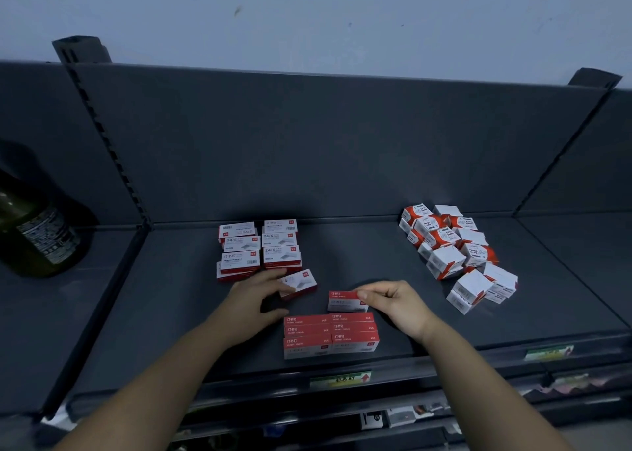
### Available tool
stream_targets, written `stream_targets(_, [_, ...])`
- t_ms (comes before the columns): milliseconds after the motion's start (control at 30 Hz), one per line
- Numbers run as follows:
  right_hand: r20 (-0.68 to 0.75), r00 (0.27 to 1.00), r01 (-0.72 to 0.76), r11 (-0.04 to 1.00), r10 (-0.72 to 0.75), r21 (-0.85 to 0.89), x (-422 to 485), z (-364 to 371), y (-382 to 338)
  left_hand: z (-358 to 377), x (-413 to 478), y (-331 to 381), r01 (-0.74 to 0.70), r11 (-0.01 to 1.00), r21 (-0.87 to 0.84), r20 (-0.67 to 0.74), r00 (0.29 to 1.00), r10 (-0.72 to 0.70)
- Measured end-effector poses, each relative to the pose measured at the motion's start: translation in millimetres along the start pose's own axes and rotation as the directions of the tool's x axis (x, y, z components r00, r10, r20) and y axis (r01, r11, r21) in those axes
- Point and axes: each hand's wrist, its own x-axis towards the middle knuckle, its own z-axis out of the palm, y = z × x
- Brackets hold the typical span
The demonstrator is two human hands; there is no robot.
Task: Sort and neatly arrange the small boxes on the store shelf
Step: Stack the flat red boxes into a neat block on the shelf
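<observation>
Small red-and-white staple boxes lie on a dark shelf (444, 327). A tidy block of them (260, 249) sits at the back centre-left. Another neat block (330, 335) stands near the front edge. My left hand (254, 302) grips a tilted loose box (301, 283) just in front of the back block. My right hand (393, 302) pinches one single box (343, 302) lying just behind the front block. A loose heap of squarer red-and-white boxes (455, 252) sits at the right.
A dark green bottle (37, 232) stands on the neighbouring shelf section at the left. The shelf's back panel (325, 149) rises behind the boxes. Price labels (340, 379) run along the front rail, with lower shelves of goods below.
</observation>
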Motion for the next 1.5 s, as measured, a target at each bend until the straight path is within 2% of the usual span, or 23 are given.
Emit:
stream_targets(67, [-0.008,1.000,0.003,1.000,-0.003,0.006,0.2,0.4,0.8,2.3,2.0,5.3,0.030,0.998,0.059,-0.059,0.998,-0.027])
stream_targets(167, [-0.011,1.000,-0.001,1.000,0.001,0.021,0.0,0.3,0.9,3.6,2.6,10.3,0.072,0.997,0.039,-0.096,0.993,-0.068])
stream_targets(333, [-0.011,1.000,-0.002,1.000,0.003,0.029,0.0,-0.5,1.2,-3.1,2.9,5.3,0.113,0.982,-0.154,0.036,0.993,-0.109])
stream_targets(500, [0.000,1.000,-0.004,1.000,0.004,0.022,-0.3,-1.4,2.5,-4.2,2.8,6.2,0.144,0.967,-0.211,0.073,0.989,-0.131])
stream_targets(667, [0.012,1.000,-0.011,1.000,0.011,0.027,-1.1,-2.8,4.2,0.3,3.2,11.8,0.177,0.947,-0.270,0.176,0.975,-0.132])
stream_targets(1233, [0.055,0.998,-0.012,1.000,0.011,0.008,-4.0,0.5,-0.6,6.1,-2.1,0.8,0.209,0.880,-0.426,0.158,0.975,-0.156])
stream_targets(1500, [0.060,0.998,-0.014,1.000,0.014,0.004,-4.6,1.6,-3.9,3.6,-3.7,4.5,0.193,0.887,-0.419,0.183,0.975,-0.125])
